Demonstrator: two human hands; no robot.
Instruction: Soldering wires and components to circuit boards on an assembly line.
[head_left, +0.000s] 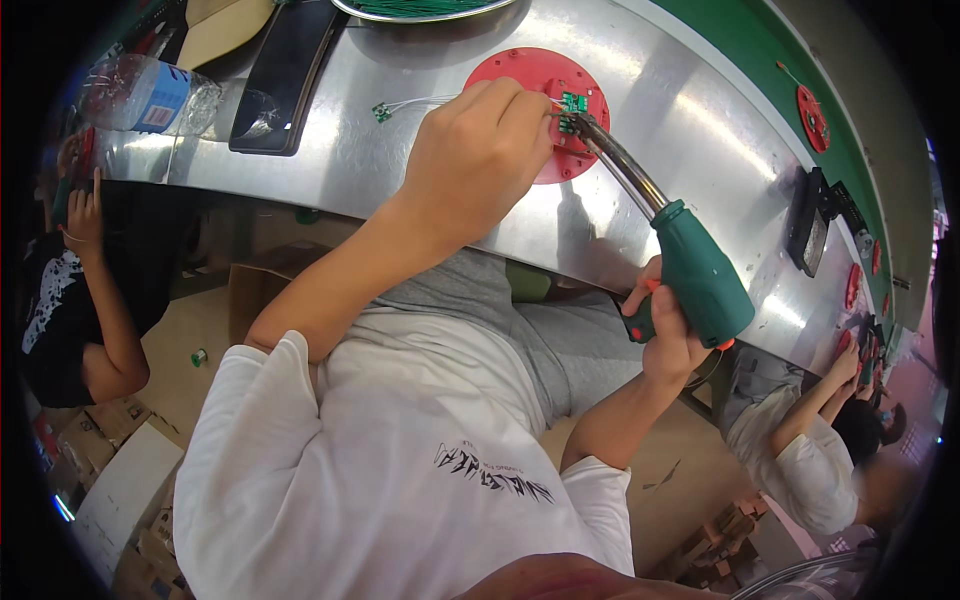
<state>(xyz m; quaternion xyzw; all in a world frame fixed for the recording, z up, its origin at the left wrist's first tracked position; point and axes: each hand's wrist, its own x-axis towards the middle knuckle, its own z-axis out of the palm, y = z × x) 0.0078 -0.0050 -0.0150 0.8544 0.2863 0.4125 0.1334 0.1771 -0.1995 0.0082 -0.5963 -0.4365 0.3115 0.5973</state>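
Observation:
My right hand [668, 340] is wrapped round the handle of a green soldering gun [708, 275] with orange-red parts. The gun's long metal barrel slants up to the left. Its tip meets a small green circuit board [574, 103] on a red round plate [595, 92]. Over the plate's left side, my left hand [478, 155] is closed, fingertips pinched together beside that board. What the fingers pinch is too small to tell. White wires [420, 101] run left from under this hand to another small green board [381, 112], lying on the metal bench [370, 165].
A black phone-like slab [285, 85] and a clear plastic bottle [150, 95] lie at left. At the top edge stands a metal tray [430, 17] of green wires. A green belt [812, 75] carries another red plate [813, 118]. Other people sit at both sides.

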